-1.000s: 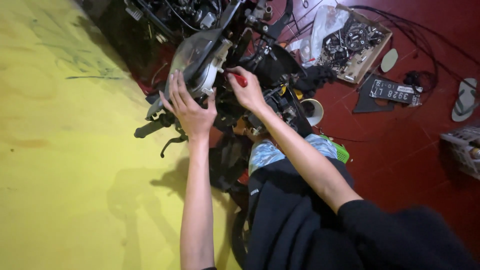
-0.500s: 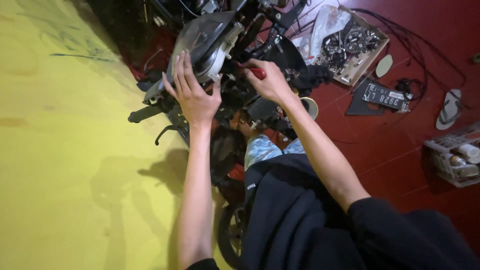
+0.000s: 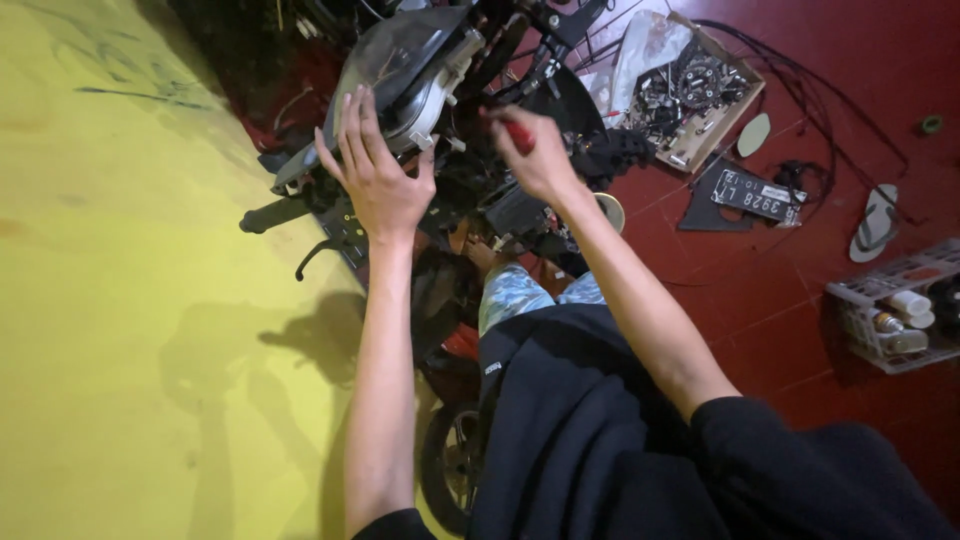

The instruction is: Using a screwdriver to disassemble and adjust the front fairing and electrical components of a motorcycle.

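Fingers of the left hand (image 3: 375, 175) spread wide and press flat against the grey headlight housing (image 3: 405, 70) at the front of the stripped motorcycle (image 3: 470, 200), which stands between the yellow wall (image 3: 120, 330) and the red tiled floor (image 3: 800, 300). The right hand (image 3: 535, 150) is curled tight around a red-handled tool (image 3: 517, 135), just beside the housing. A cardboard box of parts (image 3: 700, 95) and a white wire basket (image 3: 895, 310) lie on the floor, well apart.

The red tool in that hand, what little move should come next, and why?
Probably turn the red-handled tool gently in place. The right hand grips it right behind the headlight unit, which the left hand braces flat. The tool's tip is hidden.
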